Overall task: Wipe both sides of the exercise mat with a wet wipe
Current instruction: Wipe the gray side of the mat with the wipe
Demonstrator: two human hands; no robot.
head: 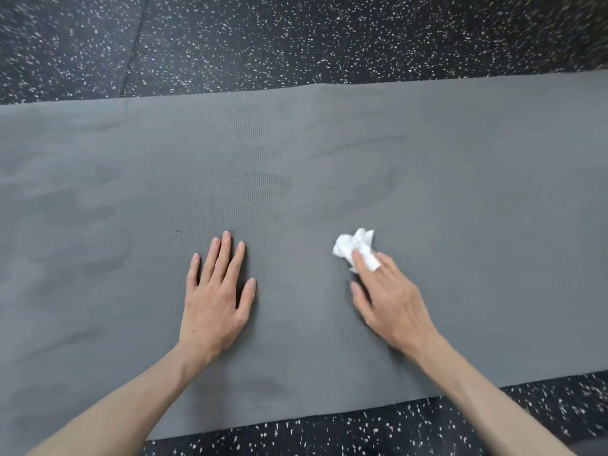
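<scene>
In the head view, the grey exercise mat point(329, 166) is lying unrolled and flat across the floor, running out of frame on both sides, with its near and far long edges both showing. The left hand point(215, 291) is resting palm down on the mat, fingers straight and spread, gripping nothing and seemingly pinning the mat in place. The right hand point(385, 297) is pressing a crumpled white wet wipe point(355, 246) against the mat just to the right of the left hand; the fingers are lying over the wipe's near part, one of them tucked into a fold, so the hand is holding the wipe against the surface.

The mat is looking thin, soft and light, with a fine wavy ribbed texture and some faint darker smears. It will likely flex and ripple rather than slide stiffly, so for turning it over, taking hold along the near long edge or at a corner seems best. The wipe is limp and will probably bunch under pressure.

Beneath it all is dark rubber gym flooring point(296, 37) flecked with white, a seam crossing it at upper left.
</scene>
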